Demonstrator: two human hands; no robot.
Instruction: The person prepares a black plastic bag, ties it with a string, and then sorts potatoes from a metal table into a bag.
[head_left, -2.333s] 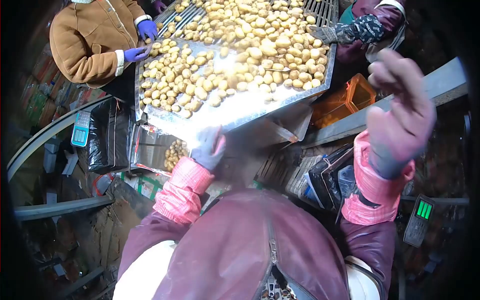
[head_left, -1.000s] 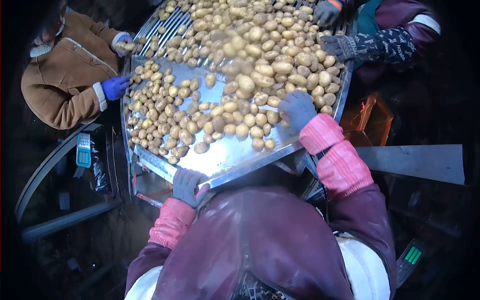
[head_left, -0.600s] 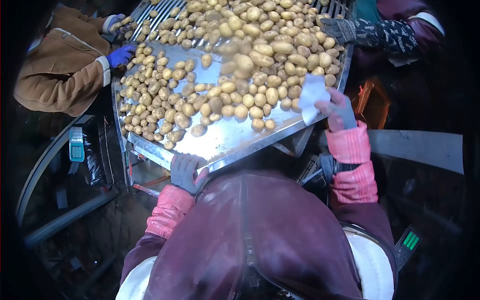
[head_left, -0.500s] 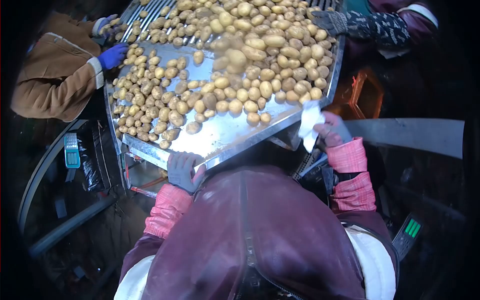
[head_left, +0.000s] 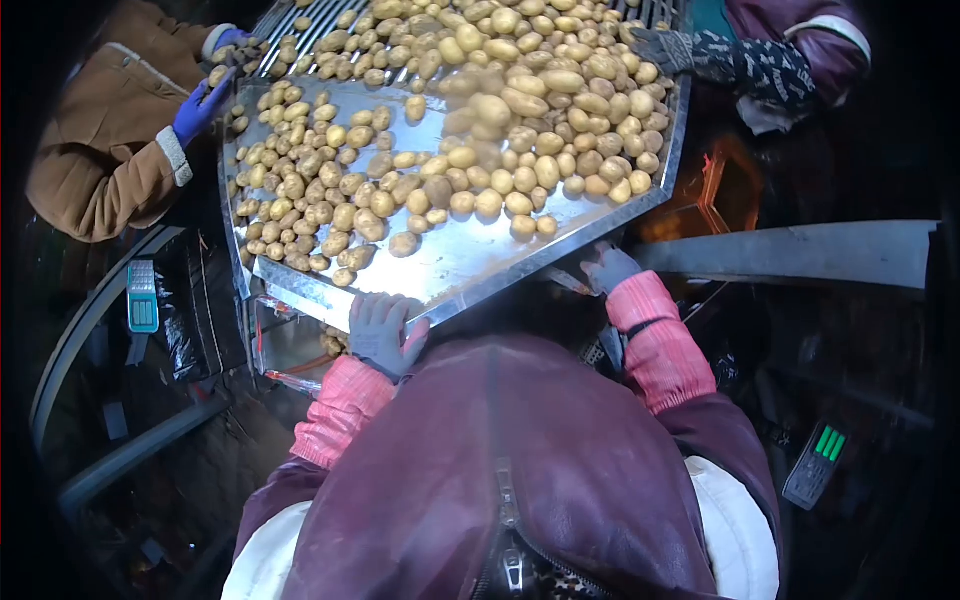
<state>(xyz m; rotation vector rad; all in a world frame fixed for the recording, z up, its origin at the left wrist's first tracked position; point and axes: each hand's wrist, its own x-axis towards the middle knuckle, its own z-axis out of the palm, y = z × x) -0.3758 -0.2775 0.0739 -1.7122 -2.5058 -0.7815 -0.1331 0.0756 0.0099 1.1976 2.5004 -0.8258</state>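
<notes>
Potatoes (head_left: 345, 190) lie in a loose spread on the metal sorting table (head_left: 415, 278). My left hand (head_left: 383, 332), in a grey glove, rests at the table's front edge. Its fingers lie over the rim, the thumb apart, and it holds no potato. Just below the right part of that edge is my right hand (head_left: 612, 268), also gloved in grey. Its fingers look slightly apart, with nothing visible in them. A pale strip-like piece (head_left: 568, 281) sits close by its fingertips under the table; I cannot make out what it is.
At the left, a co-worker's purple-gloved hand (head_left: 200, 110) is raised beside the table. Another person's dark-gloved hand (head_left: 662, 50) touches potatoes at the far right. An orange crate (head_left: 735, 190) and a grey metal beam (head_left: 790, 255) stand right of the table.
My right hand has moved left and down, and the crumpled white piece it held is out of sight. My left hand stays at the rim. The left co-worker's purple-gloved hand has lifted off the potatoes.
</notes>
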